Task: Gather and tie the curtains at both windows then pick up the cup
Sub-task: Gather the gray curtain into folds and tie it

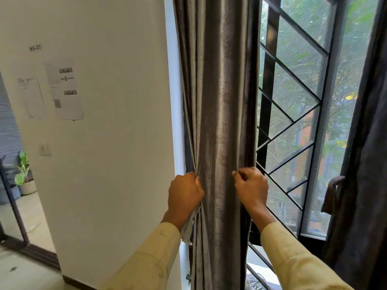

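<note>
Grey curtain was bunched, left hand and right hand clenched on its edges; tying seemingly came next.

A cream wall fills the left half of the view. Near its top left sits a small label reading "WS-05", and below it two printed sheets of paper hang side by side (one carries a QR code). A pale switch plate sits lower on the wall. To the right, a window with a dark frame and a grille of diagonal bars looks out on green trees; soft daylight comes through it. At the far left, a doorway with a dark threshold opens onto a light floor, where a leafy potted plant stands in a pale pot.
</note>
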